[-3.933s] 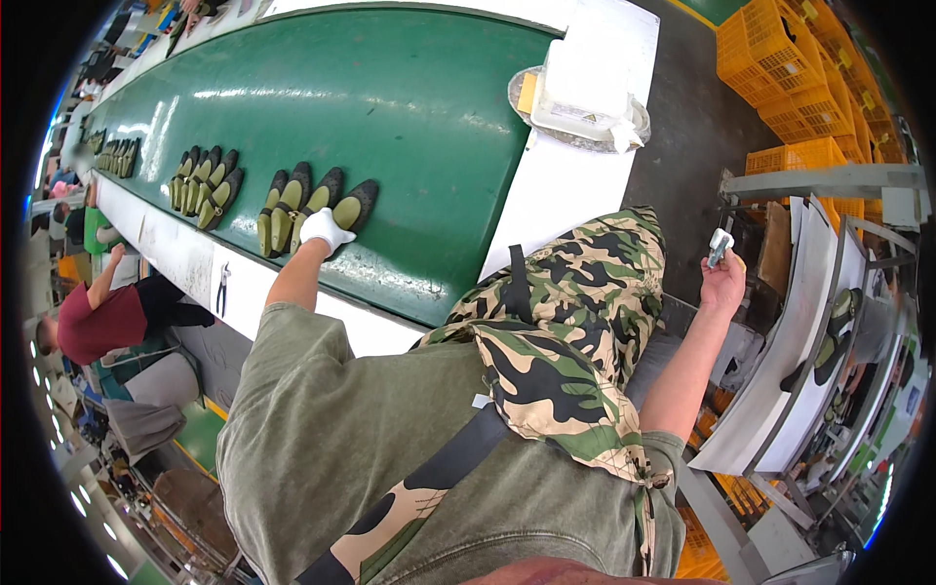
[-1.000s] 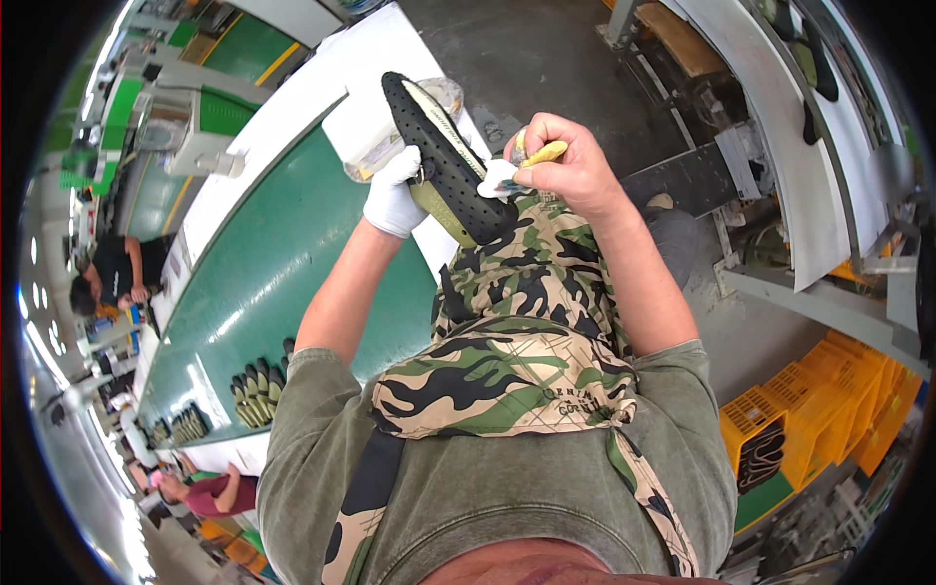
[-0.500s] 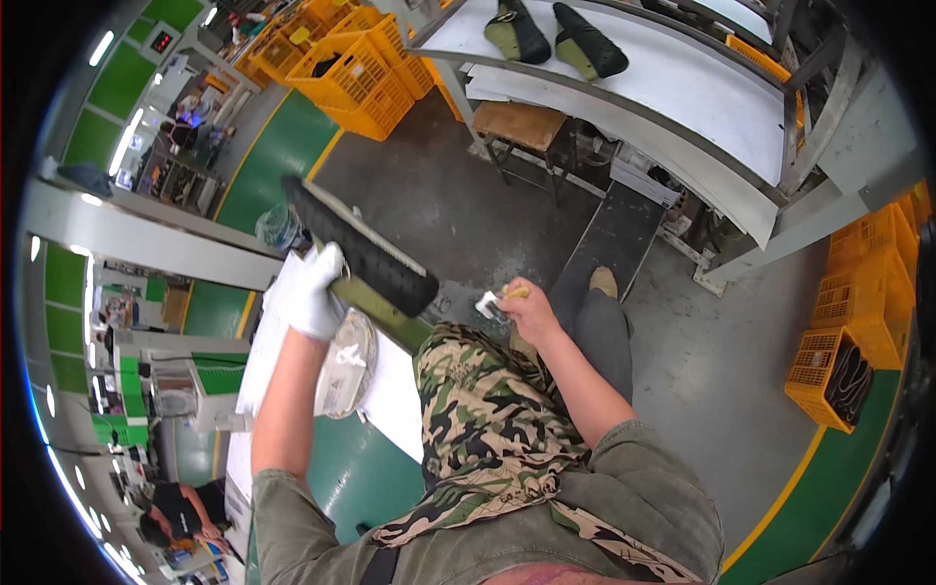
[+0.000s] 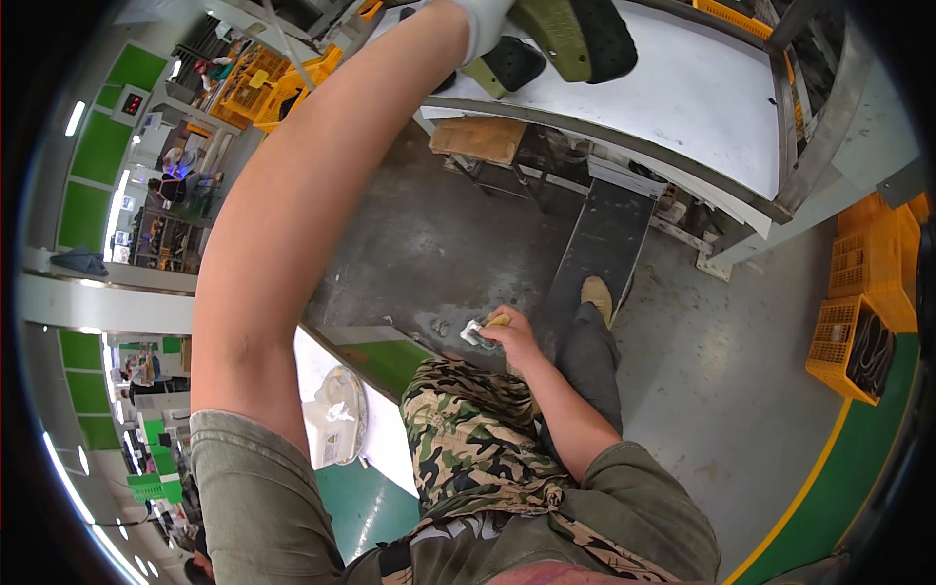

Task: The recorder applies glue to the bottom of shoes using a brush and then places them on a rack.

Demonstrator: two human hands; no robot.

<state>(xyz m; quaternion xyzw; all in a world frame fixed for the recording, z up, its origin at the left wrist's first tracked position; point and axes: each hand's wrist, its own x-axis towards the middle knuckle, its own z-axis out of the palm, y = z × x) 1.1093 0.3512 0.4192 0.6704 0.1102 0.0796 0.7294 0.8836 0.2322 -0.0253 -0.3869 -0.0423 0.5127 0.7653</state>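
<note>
My left hand [image 4: 487,21], in a white glove, reaches up to the far shelf at the top edge. Its fingers are mostly cut off by the frame, but an olive-green and black shoe [image 4: 577,41] hangs from it above the white shelf surface. Just beside that shoe, another green and black shoe [image 4: 504,66] rests on the shelf, partly covered. My bare right hand [image 4: 514,336] is closed around the yellowish handle of a small brush [image 4: 474,331] with a white-coated head, held low in front of my camouflage apron [image 4: 468,439].
On a white table [image 4: 390,444] at my left stands a round tub [image 4: 341,409] with white stuff in it. A wooden stool [image 4: 478,141] stands beneath the shelf [image 4: 702,107]. Yellow crates [image 4: 834,336] are stacked at the right, and a dark ramp-like board [image 4: 604,234] lies by my foot.
My left hand has swung up and forward from beside the table to the shelf, carrying the shoe. My right hand with the brush has shifted slightly left and down.
</note>
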